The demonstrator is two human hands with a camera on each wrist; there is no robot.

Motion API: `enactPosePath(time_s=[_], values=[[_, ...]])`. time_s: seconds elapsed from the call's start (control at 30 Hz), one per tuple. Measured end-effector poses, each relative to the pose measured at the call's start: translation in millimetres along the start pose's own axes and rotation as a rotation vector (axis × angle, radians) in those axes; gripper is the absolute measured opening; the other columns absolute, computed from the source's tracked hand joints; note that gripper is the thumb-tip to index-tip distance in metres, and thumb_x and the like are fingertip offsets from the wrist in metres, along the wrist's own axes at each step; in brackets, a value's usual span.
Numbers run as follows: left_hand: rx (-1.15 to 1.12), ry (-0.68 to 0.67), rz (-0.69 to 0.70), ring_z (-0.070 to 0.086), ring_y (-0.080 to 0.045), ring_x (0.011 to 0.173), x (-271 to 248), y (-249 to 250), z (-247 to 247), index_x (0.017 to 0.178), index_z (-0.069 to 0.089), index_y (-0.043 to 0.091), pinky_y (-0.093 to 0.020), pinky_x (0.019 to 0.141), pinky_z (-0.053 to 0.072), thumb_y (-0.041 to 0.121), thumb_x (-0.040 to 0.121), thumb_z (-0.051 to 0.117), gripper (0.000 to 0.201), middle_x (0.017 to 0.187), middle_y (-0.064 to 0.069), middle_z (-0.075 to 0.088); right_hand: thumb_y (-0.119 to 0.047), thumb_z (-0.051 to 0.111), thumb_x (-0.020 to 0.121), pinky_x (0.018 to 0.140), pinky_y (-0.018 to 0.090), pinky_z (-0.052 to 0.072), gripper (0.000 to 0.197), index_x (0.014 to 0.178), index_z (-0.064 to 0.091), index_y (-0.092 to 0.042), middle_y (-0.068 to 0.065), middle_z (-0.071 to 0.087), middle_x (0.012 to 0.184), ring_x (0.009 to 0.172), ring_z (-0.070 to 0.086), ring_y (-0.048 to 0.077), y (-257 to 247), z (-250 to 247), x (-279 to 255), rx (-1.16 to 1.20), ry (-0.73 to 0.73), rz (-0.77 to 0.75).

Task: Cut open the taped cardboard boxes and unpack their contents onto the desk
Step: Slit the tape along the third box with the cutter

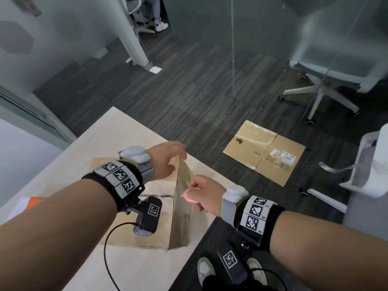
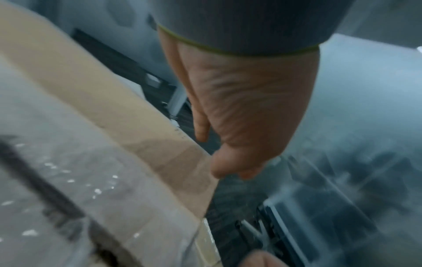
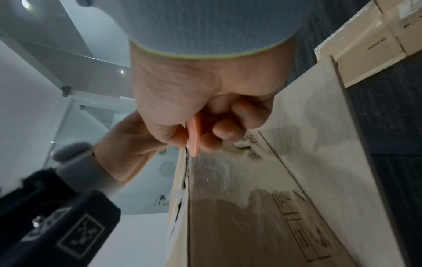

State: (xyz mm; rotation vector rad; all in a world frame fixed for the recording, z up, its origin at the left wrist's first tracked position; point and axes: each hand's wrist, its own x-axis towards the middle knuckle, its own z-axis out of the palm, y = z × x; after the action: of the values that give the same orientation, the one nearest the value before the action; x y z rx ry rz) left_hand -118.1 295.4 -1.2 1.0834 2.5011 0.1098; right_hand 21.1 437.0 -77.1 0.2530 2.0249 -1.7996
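Cutting tape on a cardboard box (image 1: pixel 147 208) on the desk (image 1: pixel 63 169).
Left hand (image 1: pixel 165 160) spread loosely over the far top edge; right hand (image 1: pixel 201 194) pinching a pink cutter (image 1: pixel 189 195) against the taped seam.

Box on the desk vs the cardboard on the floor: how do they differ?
The cardboard box stands assembled on the desk, glossy tape over its seam; the flattened box lies opened out on the carpet. The left hand steadies the desk box while the right hand holds a pink cutter at it; nothing touches the floor one. Both are brown, printed cardboard.
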Motion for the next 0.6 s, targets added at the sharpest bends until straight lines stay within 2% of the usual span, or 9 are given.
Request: enactPosePath(time_s=[0.07, 0.17, 0.23, 0.3, 0.33, 0.37, 0.47, 0.53, 0.6], values=[[-0.076, 0.2, -0.125, 0.046, -0.026, 0.138, -15, -17, 4, 0.127, 0.063, 0.014, -0.025, 0.11, 0.029, 0.008, 0.086, 0.073, 0.043, 0.152, -0.004, 0.048, -0.031, 0.06, 0.09, 0.055, 0.03, 0.043, 0.02, 0.083, 0.052, -0.015, 0.008, 0.06, 0.059, 0.05, 0.049, 0.019, 1, -5, 2, 0.029, 0.032, -0.018], [-0.06, 0.382, -0.468, 0.039, -0.032, 0.143, -52, -59, 14, 0.14, 0.054, 0.017, -0.042, 0.118, 0.027, 0.034, 0.091, 0.072, 0.055, 0.157, -0.011, 0.041, -0.039, 0.057, 0.098, 0.052, 0.023, 0.044, 0.025, 0.095, 0.052, -0.014, 0.01, 0.073, 0.079, 0.056, 0.059, 0.017, -6, -9, 1, 0.018, 0.074, -0.053], [-0.065, 0.374, -0.778, 0.031, -0.036, 0.147, -83, -98, 25, 0.148, 0.044, 0.024, -0.049, 0.12, 0.025, 0.054, 0.091, 0.064, 0.067, 0.162, -0.012, 0.032, -0.036, 0.056, 0.1, 0.047, 0.017, 0.041, 0.023, 0.099, 0.052, -0.014, 0.006, 0.074, 0.086, 0.06, 0.061, 0.013, -11, -13, -1, 0.038, 0.092, -0.081], [-0.111, 0.306, -1.09, 0.032, -0.04, 0.145, -121, -138, 45, 0.152, 0.032, 0.034, -0.057, 0.116, 0.028, 0.078, 0.083, 0.053, 0.085, 0.163, -0.011, 0.028, -0.035, 0.055, 0.101, 0.049, 0.016, 0.042, 0.022, 0.099, 0.052, -0.014, 0.004, 0.074, 0.09, 0.063, 0.061, 0.012, -16, -15, -2, 0.026, 0.091, -0.111], [-0.168, 0.267, -1.205, 0.035, -0.041, 0.143, -135, -151, 56, 0.153, 0.027, 0.037, -0.059, 0.113, 0.03, 0.085, 0.078, 0.05, 0.092, 0.161, -0.012, 0.03, -0.036, 0.054, 0.101, 0.051, 0.017, 0.042, 0.021, 0.098, 0.051, -0.016, 0.003, 0.074, 0.092, 0.064, 0.062, 0.011, -17, -15, -2, 0.0, 0.093, -0.119], [-0.274, 0.262, -1.277, 0.039, -0.043, 0.14, -150, -158, 70, 0.154, 0.025, 0.035, -0.058, 0.113, 0.032, 0.084, 0.078, 0.052, 0.095, 0.159, -0.015, 0.035, -0.038, 0.054, 0.102, 0.053, 0.018, 0.042, 0.021, 0.098, 0.051, -0.018, 0.001, 0.074, 0.093, 0.065, 0.063, 0.011, -19, -12, -1, -0.037, 0.084, -0.127], [-0.387, 0.274, -1.284, 0.05, -0.048, 0.13, -155, -145, 88, 0.154, 0.027, 0.013, -0.05, 0.109, 0.039, 0.058, 0.092, 0.059, 0.083, 0.144, -0.027, 0.051, -0.038, 0.054, 0.102, 0.057, 0.021, 0.043, 0.02, 0.098, 0.051, -0.019, -0.001, 0.074, 0.093, 0.065, 0.062, 0.009, -21, -10, -3, -0.062, 0.095, -0.146], [-0.363, 0.306, -1.253, 0.055, -0.048, 0.124, -152, -127, 86, 0.152, 0.028, 0.016, -0.05, 0.105, 0.043, 0.062, 0.092, 0.057, 0.081, 0.137, -0.028, 0.057, -0.038, 0.053, 0.102, 0.06, 0.024, 0.044, 0.019, 0.098, 0.052, -0.02, -0.002, 0.073, 0.093, 0.066, 0.063, 0.01, -22, -8, -4, -0.08, 0.093, -0.174], [-0.369, 0.338, -1.238, 0.059, -0.046, 0.119, -159, -113, 95, 0.15, 0.029, 0.025, -0.052, 0.102, 0.046, 0.069, 0.086, 0.056, 0.083, 0.134, -0.024, 0.06, -0.037, 0.053, 0.102, 0.06, 0.021, 0.044, 0.018, 0.097, 0.052, -0.019, -0.001, 0.073, 0.092, 0.067, 0.065, 0.011, -27, -3, -5, -0.098, 0.073, -0.213]])
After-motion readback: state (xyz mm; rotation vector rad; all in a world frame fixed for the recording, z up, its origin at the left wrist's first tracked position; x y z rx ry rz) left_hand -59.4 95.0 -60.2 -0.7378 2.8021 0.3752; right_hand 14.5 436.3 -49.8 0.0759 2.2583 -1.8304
